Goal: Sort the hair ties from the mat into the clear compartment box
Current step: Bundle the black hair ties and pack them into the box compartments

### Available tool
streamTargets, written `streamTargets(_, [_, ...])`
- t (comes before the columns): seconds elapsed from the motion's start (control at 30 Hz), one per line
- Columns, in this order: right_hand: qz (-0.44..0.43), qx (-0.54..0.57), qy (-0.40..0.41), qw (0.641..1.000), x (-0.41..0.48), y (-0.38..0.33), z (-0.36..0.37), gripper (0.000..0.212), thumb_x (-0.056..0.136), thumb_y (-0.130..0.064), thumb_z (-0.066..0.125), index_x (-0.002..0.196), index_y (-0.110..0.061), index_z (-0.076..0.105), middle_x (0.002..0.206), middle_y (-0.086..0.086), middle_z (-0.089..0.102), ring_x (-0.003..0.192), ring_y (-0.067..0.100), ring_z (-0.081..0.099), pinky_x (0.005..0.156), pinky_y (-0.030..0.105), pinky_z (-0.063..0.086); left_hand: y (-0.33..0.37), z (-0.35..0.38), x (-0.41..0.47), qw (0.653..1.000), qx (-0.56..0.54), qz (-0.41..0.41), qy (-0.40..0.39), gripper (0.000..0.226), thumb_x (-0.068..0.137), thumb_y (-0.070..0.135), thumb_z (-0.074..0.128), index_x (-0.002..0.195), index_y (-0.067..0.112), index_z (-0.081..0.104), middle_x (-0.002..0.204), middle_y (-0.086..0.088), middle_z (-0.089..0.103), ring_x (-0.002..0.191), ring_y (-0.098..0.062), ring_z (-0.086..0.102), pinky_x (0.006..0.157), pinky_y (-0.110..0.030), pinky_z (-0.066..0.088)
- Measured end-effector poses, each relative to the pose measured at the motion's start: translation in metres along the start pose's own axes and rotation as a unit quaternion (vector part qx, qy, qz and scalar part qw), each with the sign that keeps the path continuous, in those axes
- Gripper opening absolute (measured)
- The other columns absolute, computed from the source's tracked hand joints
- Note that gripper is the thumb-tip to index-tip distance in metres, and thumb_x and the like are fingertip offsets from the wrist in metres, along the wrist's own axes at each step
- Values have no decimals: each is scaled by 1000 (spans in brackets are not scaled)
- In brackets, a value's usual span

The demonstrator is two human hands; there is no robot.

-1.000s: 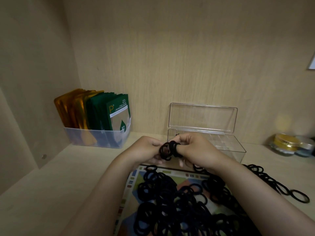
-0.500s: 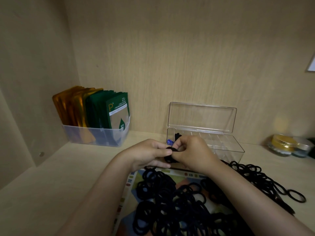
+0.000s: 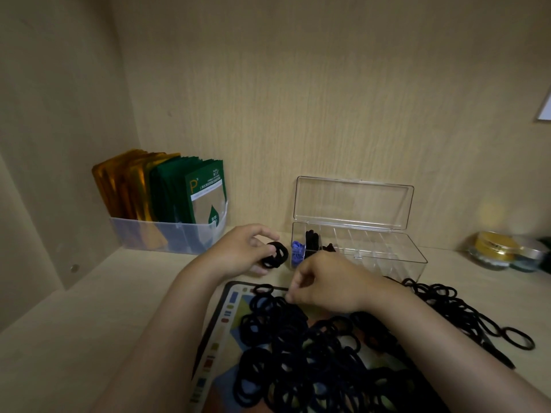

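A big heap of black hair ties (image 3: 304, 347) covers a colourful mat (image 3: 222, 326) on the shelf in front of me. My left hand (image 3: 241, 251) pinches a small bunch of black ties (image 3: 275, 254) just left of the clear compartment box (image 3: 387, 257). The box lid stands open; blue ties (image 3: 297, 251) and black ties (image 3: 312, 241) fill its left compartments. My right hand (image 3: 325, 283) has its fingers curled down at the heap's far edge, touching the ties there; whether it grips one is hidden.
A translucent bin (image 3: 167, 238) of gold and green packets stands at the back left. More black ties (image 3: 465, 317) trail off the mat to the right. Round gold-lidded jars (image 3: 495, 248) sit at the far right. Wooden walls close the shelf behind and on the left.
My hands were together working a bunch of ties near the box. They have separated: the left keeps the bunch and the right has dropped to the heap on the mat.
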State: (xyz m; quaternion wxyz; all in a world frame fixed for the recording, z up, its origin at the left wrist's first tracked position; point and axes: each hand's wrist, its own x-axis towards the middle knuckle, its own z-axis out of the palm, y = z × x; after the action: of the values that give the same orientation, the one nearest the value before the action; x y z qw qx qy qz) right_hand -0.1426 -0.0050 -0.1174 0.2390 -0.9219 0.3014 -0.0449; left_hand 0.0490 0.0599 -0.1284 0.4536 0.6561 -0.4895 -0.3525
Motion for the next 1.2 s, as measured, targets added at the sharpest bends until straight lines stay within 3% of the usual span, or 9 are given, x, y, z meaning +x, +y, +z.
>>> streamTargets(0.2, [17, -106, -46, 993, -14, -19, -7, 51, 62, -69, 78, 91, -27, 77, 84, -11, 74, 79, 4, 67, 78, 31, 58, 0, 6, 3, 1000, 14, 20, 5, 19, 97, 8, 60, 111, 11, 72, 102, -11, 74, 87, -15, 72, 68, -20, 59])
streamTargets(0.4, [-30, -41, -65, 997, -7, -9, -2, 18, 80, -37, 80, 95, -28, 79, 93, -13, 76, 86, -2, 66, 87, 24, 53, 2, 13, 4, 1000, -4, 30, 8, 18, 95, 7, 62, 101, 19, 73, 97, -6, 73, 86, -13, 71, 68, -22, 60])
streamTargets(0.5, [-35, -4, -60, 998, -5, -3, -2, 10, 84, -28, 78, 93, -25, 80, 84, -7, 77, 68, -1, 66, 73, 18, 52, 1, 15, 4, 999, -5, 34, 14, 19, 94, 7, 63, 98, 22, 73, 94, -4, 73, 84, -12, 71, 68, -23, 61])
streamTargets(0.6, [-28, 90, -31, 995, -6, -1, -8, 4, 86, -19, 76, 87, -19, 79, 75, 2, 76, 57, 17, 67, 59, 27, 54, 1, 17, 3, 999, 3, 42, 14, 20, 94, 7, 63, 104, 19, 75, 94, -2, 75, 86, -11, 71, 71, -25, 61])
streamTargets(0.7, [-17, 251, 43, 967, -7, 0, -21, 9, 90, -18, 71, 86, -16, 79, 81, 9, 76, 56, 17, 64, 44, 25, 44, 5, 20, 0, 998, 16, 59, 1, 20, 93, 11, 66, 105, 22, 77, 97, 2, 78, 91, -12, 73, 77, -26, 60])
streamTargets(0.8, [7, 314, 140, 939, -4, 5, -23, 9, 90, -20, 72, 88, -21, 81, 59, 15, 66, 44, 15, 53, 38, 22, 38, 11, 27, -3, 993, -95, 55, -44, 22, 92, 12, 67, 112, 15, 76, 105, -3, 77, 98, -15, 73, 77, -25, 60])
streamTargets(0.9, [9, 300, 203, 932, 2, 11, -16, 11, 89, -21, 73, 89, -29, 80, 49, 6, 64, 39, 10, 50, 42, 21, 39, 14, 30, -4, 979, -182, 23, -87, 23, 92, 10, 64, 112, 12, 74, 109, -8, 76, 104, -19, 72, 79, -27, 60])
streamTargets(1.07, [-24, 217, 262, 940, 7, 16, -6, 15, 86, -18, 75, 97, -27, 80, 88, -17, 76, 72, -11, 66, 66, 6, 46, 14, 29, -2, 954, -279, -24, -108, 31, 97, 17, 58, 120, -2, 66, 115, -19, 72, 109, -27, 70, 87, -36, 60])
streamTargets(1.2, [-28, 212, 267, 940, 8, 14, -1, 15, 89, -18, 73, 100, -24, 80, 96, -17, 75, 86, -13, 66, 74, 2, 46, 9, 28, 0, 972, -209, -9, -105, 31, 91, 10, 66, 120, 1, 68, 119, -11, 72, 111, -19, 69, 88, -30, 58])
